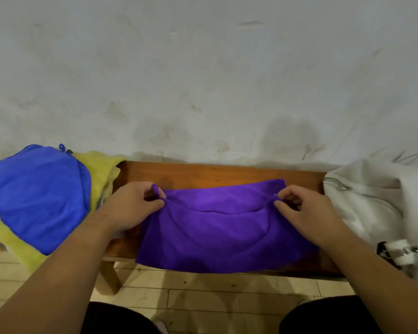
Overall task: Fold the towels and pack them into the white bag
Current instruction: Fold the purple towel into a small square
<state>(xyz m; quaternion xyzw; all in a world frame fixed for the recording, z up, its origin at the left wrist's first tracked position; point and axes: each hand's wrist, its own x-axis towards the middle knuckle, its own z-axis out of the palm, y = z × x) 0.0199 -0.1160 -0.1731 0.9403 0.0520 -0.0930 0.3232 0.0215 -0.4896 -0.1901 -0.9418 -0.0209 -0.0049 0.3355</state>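
Observation:
A purple towel lies spread across the middle of a wooden bench, its near edge hanging over the front. My left hand pinches the towel's upper layer at its left corner. My right hand pinches the same layer at the right corner, so the fold edge sags between them. A blue towel lies crumpled on top of a yellow towel at the bench's left end. The white bag, with a grey zipper, sits at the right end.
A stained pale wall rises directly behind the bench. Light wooden floorboards run below, with a bench leg at the front left. My dark-clothed knees show at the bottom edge.

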